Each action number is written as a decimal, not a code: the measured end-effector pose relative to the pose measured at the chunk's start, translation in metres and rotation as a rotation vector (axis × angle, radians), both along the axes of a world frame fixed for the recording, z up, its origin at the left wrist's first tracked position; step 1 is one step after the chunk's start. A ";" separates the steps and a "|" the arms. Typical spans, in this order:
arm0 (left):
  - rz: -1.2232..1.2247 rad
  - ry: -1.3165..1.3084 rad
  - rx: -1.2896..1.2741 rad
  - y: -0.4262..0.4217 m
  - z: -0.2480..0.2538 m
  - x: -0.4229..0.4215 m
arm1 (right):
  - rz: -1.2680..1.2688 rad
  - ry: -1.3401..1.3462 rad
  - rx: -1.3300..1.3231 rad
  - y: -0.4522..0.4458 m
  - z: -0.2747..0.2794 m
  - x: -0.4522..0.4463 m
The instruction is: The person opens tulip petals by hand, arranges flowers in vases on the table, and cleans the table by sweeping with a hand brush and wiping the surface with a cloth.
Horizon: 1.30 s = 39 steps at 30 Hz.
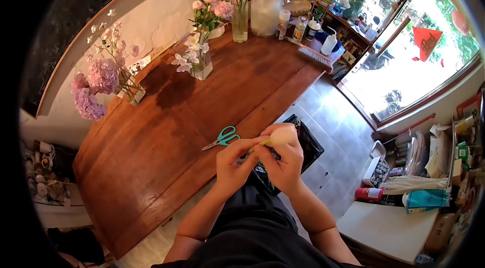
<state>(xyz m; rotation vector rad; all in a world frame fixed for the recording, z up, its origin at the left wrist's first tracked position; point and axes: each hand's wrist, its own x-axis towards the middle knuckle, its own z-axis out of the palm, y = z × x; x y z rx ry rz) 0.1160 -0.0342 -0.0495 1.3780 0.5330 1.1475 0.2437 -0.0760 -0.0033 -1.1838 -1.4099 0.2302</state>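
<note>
Head view, left hand [233, 163]: fingertips pinched together on a green stem [265, 142]
Head view, right hand [286, 165]: curled, thumb and fingertips gripping that stem, a pale rounded piece [284, 135] against its fingers
Green stem: between both hands, near the bench [166, 167] edge and teal-handled scissors [224, 138]

The bloom [284, 136] in the hands [261, 155] is pale cream, its stem [264, 142] yellow-green. Teal handles brighten the scissors [228, 135] on the red-brown tabletop [151, 167]; the clustered flowers [103, 76] blush pink to lilac, and grid lines cross the blue-grey floor [338, 116].
</note>
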 end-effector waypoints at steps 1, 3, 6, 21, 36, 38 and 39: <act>0.027 -0.065 -0.051 -0.003 0.011 -0.002 | -0.010 -0.036 0.004 0.002 0.006 -0.005; -0.035 -0.194 0.009 0.003 0.026 -0.018 | 0.076 -0.075 0.004 0.008 0.013 -0.010; -0.069 -0.236 0.067 0.005 0.049 -0.036 | 0.225 -0.147 -0.037 0.008 0.021 -0.021; 0.252 -0.144 0.222 -0.026 0.074 -0.061 | 0.350 0.138 0.203 -0.004 0.076 -0.042; 0.271 -0.137 0.263 -0.021 0.076 -0.068 | 0.333 0.012 0.305 0.001 0.092 -0.051; 0.265 -0.135 0.256 -0.020 0.076 -0.067 | 0.368 0.021 0.294 0.003 0.092 -0.046; 0.257 -0.142 0.247 -0.019 0.077 -0.066 | 0.384 0.027 0.288 0.003 0.093 -0.044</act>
